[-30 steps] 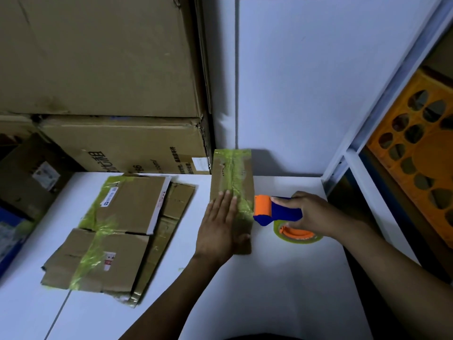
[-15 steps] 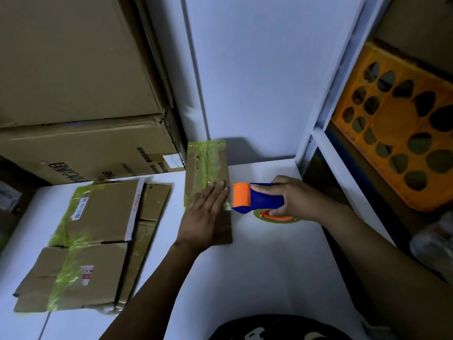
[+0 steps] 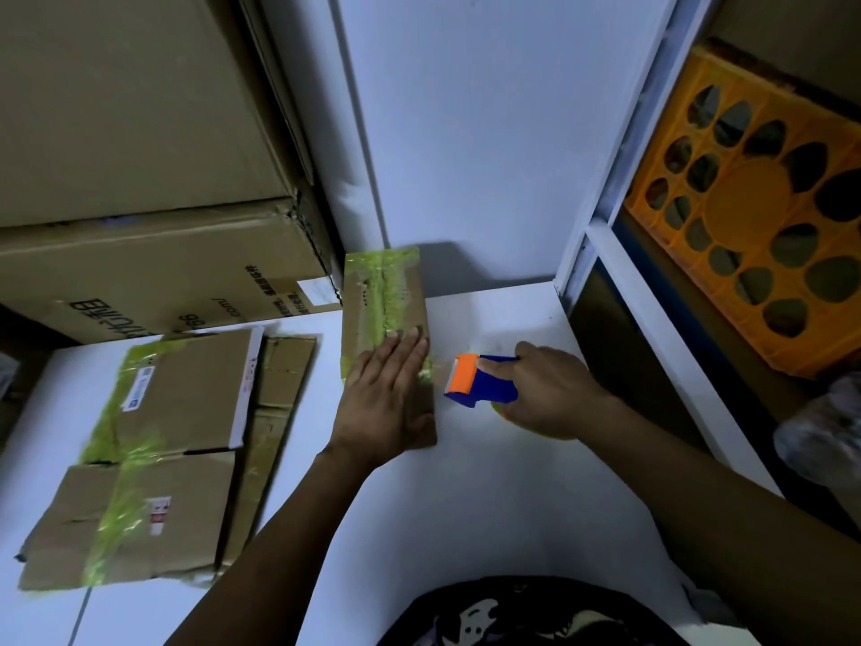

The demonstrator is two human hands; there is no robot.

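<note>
Here the left hand [image 3: 382,403] lies palm-down on the near half of the small cardboard box [image 3: 379,314], its fingers straight, close together and pointing away towards the wall, with the thumb resting along the box's near right edge. The left forearm comes in from the lower left, low over the white table [image 3: 466,505]. The box sits on the table's far part, its far end close to the wall, just right of the stacked cartons [image 3: 140,272]; strips of green tape run down its top. The right hand [image 3: 550,394] is curled round the blue handle of the tape dispenser [image 3: 480,380], forefinger stretched along the top towards the orange head. That head is just beside the box's right side; whether it touches cannot be told. The right forearm reaches in from the lower right. Flattened cartons [image 3: 177,412] lie on the table's left, well apart from both hands.
</note>
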